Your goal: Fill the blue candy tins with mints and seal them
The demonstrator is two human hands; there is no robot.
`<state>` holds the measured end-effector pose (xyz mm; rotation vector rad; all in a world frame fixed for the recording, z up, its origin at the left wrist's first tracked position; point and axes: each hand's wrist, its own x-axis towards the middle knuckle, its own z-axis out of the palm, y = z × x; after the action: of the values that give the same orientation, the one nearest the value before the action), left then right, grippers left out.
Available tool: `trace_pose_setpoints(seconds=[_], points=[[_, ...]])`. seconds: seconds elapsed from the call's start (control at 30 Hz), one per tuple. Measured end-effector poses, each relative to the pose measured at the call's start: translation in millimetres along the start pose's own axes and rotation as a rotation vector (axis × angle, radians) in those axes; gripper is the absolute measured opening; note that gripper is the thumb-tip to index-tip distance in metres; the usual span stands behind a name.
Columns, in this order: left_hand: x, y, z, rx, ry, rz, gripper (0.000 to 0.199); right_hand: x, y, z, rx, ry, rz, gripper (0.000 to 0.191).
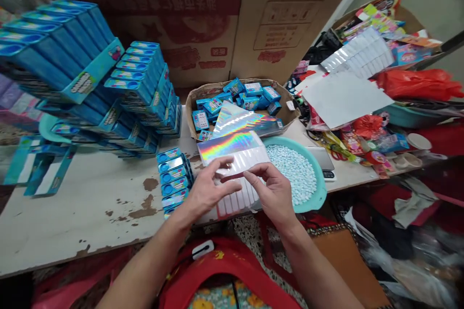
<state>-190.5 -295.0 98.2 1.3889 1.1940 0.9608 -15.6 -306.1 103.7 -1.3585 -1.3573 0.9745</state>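
Note:
Sheets of stickers with a rainbow sheen [232, 147] and white label strips [242, 199] lie in front of me. My left hand [206, 190] is over their left side, thumb and fingers apart, with nothing visible between them. At the sheets' right side my right hand [273, 193] has thumb and forefinger pinched together; what they hold, if anything, is too small to make out. A row of small blue boxes [173, 178] stands just left of my left hand. Beside my right hand is a turquoise basin [321, 193] full of small pale-blue and white pellets [293, 171].
Behind the sheets, a cut-down carton [192, 106] holds loose blue boxes [235, 88]. Tall stacks of blue display boxes [87, 58] rise at left. A digital scale [328, 174] sits behind the basin. Packets, a white sheet [342, 99] and red bags [424, 84] crowd the right.

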Motion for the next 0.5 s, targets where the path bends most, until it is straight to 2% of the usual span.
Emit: trace_pose_setpoints(seconds=[0.1, 0.23, 0.37, 0.5], points=[[-39.5, -12.9, -13.3, -0.133, 0.115, -0.188, 0.022, -13.2, -7.0, 37.8, 0.043, -0.118, 0.023, 0.012], [-76.6, -35.2, -54.9, -0.218, 0.247, -0.361, 0.023, -34.8, -5.4, 95.7, 0.055, -0.221, 0.074, 0.011], [-102.1, -57.5, -99.5, -0.163, 0.344, -0.361, 0.025, -48.3, 7.4, 150.1, 0.012, -0.241, -0.021, 0.009], [-106.6, -83.8, -123.9, -0.059, 0.342, -0.332, 0.021, -46.8, 25.9, 186.2, -0.153, -0.179, -0.079, 0.005]])
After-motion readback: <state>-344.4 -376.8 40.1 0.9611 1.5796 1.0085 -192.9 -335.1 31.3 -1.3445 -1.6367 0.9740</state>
